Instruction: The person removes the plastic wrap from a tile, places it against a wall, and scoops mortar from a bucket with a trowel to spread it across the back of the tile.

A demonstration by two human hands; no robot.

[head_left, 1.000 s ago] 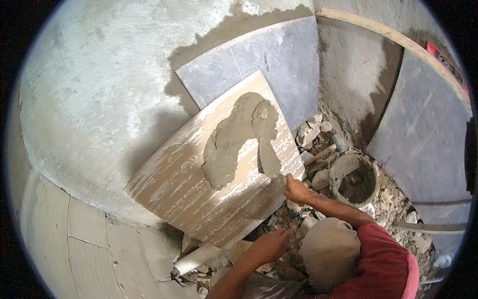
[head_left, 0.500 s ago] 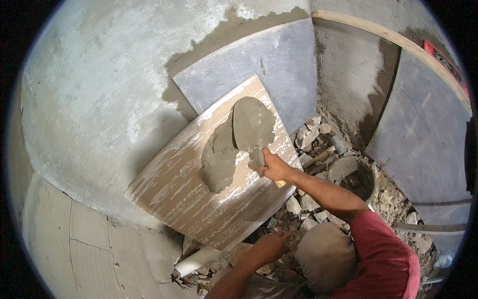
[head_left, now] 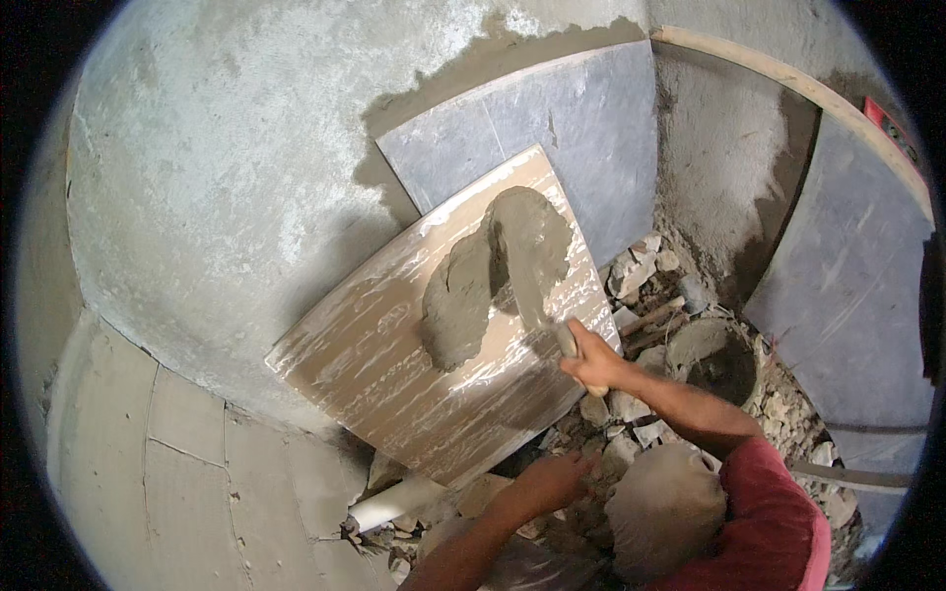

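Observation:
My right hand (head_left: 592,357) is closed round the handle of a trowel (head_left: 530,303), whose blade is coated with grey mortar and meets the mortar patch. That wet mortar (head_left: 458,310) lies in a thick, uneven mound on the back of a brown tile (head_left: 374,379) streaked with white. The tile leans at a slant, its upper part in front of a grey tile (head_left: 522,108) at the wall. Low down, my left hand (head_left: 554,483) hangs over the rubble near the brown tile's lower edge, fingers loosely apart with nothing visible in them.
A mortar-stained bucket (head_left: 717,360) stands among broken stones (head_left: 631,271) right of the tile. Another large grey tile (head_left: 847,266) lines the right side, below a wooden strip (head_left: 788,74) and a red level (head_left: 892,128). A white pipe (head_left: 396,502) juts out near floor tiles (head_left: 187,424).
My right hand has drawn the trowel down and right; its blade has turned from lying flat to more edge-on, opening a groove in the mortar. The whole view has shifted slightly.

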